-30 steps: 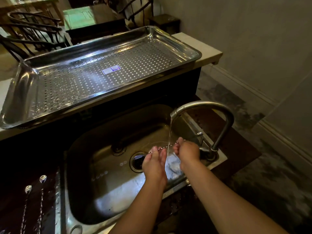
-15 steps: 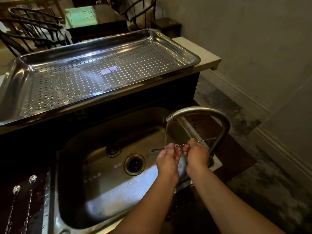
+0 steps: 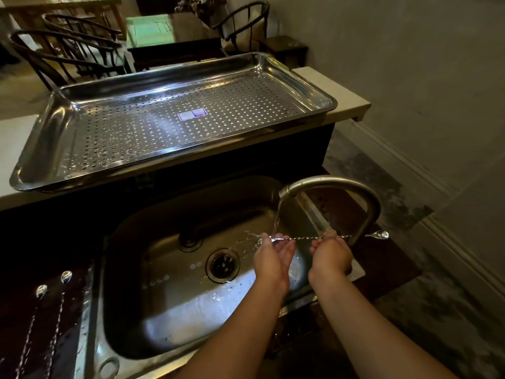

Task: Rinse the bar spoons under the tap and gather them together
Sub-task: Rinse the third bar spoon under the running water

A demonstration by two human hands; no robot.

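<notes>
Twisted steel spoon [image 3: 308, 237] further right, hands [image 3: 330, 251] apart.

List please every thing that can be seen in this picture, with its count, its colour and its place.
bar spoon under the tap: one, silver, held level across the sink, bowl end past the tap's neck
bar spoons on the counter: two, silver, lying side by side left of the sink
tap: one, brushed steel, right of the sink, water running
sink: one, steel, centre, wet
perforated tray: one, steel, on the pale ledge behind the sink
chairs: several, dark, in the background
left hand: one, under the stream, at the spoon's left end
right hand: one, pinching the twisted stem
</notes>
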